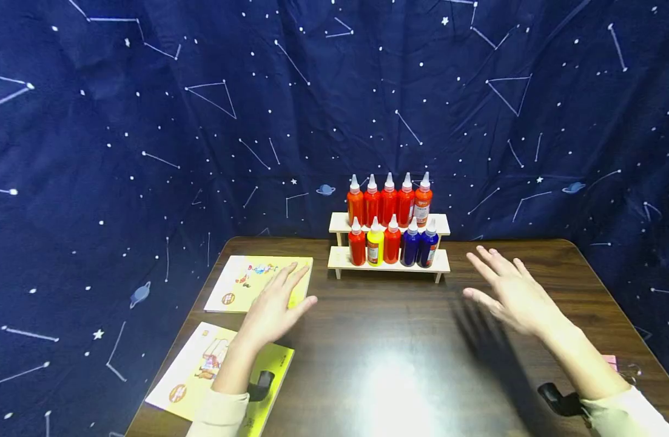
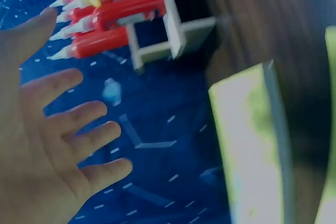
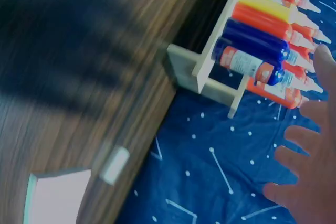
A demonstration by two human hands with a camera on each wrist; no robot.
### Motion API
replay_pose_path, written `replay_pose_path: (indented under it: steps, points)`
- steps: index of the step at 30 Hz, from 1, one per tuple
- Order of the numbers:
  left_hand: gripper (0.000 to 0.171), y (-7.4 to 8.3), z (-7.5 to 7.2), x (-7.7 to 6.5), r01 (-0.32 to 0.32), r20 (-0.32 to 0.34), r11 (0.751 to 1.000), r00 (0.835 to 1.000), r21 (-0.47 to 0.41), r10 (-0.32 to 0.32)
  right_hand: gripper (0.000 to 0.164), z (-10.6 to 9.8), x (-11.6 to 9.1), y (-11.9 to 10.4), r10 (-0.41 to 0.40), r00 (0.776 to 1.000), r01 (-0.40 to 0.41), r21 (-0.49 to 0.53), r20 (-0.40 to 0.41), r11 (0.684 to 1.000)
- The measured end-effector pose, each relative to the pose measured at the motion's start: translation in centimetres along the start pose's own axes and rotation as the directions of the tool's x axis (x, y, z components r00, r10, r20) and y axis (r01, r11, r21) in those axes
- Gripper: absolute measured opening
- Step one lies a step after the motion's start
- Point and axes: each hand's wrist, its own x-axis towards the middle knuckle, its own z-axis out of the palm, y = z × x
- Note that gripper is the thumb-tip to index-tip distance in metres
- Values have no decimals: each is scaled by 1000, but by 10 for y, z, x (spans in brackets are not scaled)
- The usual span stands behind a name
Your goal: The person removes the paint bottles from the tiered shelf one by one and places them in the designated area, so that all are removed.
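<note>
My left hand (image 1: 271, 312) hovers with spread fingers over the picture books at the left, holding nothing. On the other side, my right hand (image 1: 513, 297) is also spread in the air, right of the wooden rack (image 1: 338, 258), and grips nothing. The two-step rack carries several squeeze bottles with white pointed caps. Its upper step has a row of red bottles (image 1: 389, 197). The lower step holds red ones, a yellow bottle (image 1: 375, 247) and two dark blue bottles (image 1: 410, 247). Both wrist views show the fingers apart from the bottles.
A picture book (image 1: 236, 282) lies at the back left of the dark wooden table (image 1: 367, 321); another book (image 1: 189, 370) lies nearer. At the right edge is a pink pad (image 3: 58, 198), with a small white block (image 3: 114, 165) close by. A starry blue cloth (image 1: 312, 121) hangs behind.
</note>
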Motion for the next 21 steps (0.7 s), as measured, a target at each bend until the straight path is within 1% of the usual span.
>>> replay_pose_path:
  steps: [1,2,3,4,5,6,7,8,9,11,12,13,14,15,16,18,19,21]
  points:
    - [65,-2,4,5,29,1,995,1000,-92,-29,70,1,4,0,14,1000,-13,56,-17,998]
    - [63,-5,9,10,66,14,980,998,-190,-65,70,2,9,0,31,999,-27,116,-34,993]
    - [61,-8,14,16,107,35,949,994,-297,-101,69,5,14,-1,51,997,-41,173,-53,984]
    - [60,-12,20,21,154,66,905,988,-397,-139,67,8,19,-1,76,995,-58,226,-71,972]
    - [60,-14,25,26,201,102,846,980,-493,-173,65,11,25,-1,109,991,-81,285,-83,955]
    - [59,-17,31,31,250,138,781,968,-572,-209,63,16,31,-1,141,986,-104,342,-85,934]
    - [59,-20,37,36,304,181,706,952,-639,-246,61,20,38,-1,169,982,-122,396,-86,910]
    - [59,-22,43,41,356,230,626,933,-694,-276,60,25,44,-1,200,976,-143,449,-82,882]
    - [59,-23,49,47,402,270,546,912,-735,-307,59,30,51,-1,228,971,-163,495,-75,854]
    - [58,-25,60,58,464,330,396,872,-792,-361,59,40,63,-1,280,959,-198,593,-49,781]
    - [57,-25,66,63,485,353,329,852,-811,-386,60,45,68,-1,304,952,-214,630,-36,747]
    - [56,-25,71,69,497,374,268,836,-825,-402,61,49,73,-2,325,945,-221,665,-34,713]
    - [56,-24,75,74,502,386,214,823,-838,-417,62,53,77,-3,344,939,-225,694,-34,683]
    - [55,-24,79,79,503,392,179,812,-846,-432,64,57,81,-4,361,932,-228,722,-32,654]
    - [54,-23,83,84,502,395,150,804,-852,-444,65,60,84,-5,377,926,-229,746,-32,625]
    - [52,-23,89,92,495,402,97,792,-864,-460,68,67,91,-7,401,915,-228,773,-37,592]
    - [50,-23,92,96,487,399,77,787,-870,-470,68,69,94,-9,411,911,-225,785,-40,577]
    - [48,-25,95,102,465,388,33,774,-885,-501,68,75,99,-13,421,906,-222,794,-46,566]
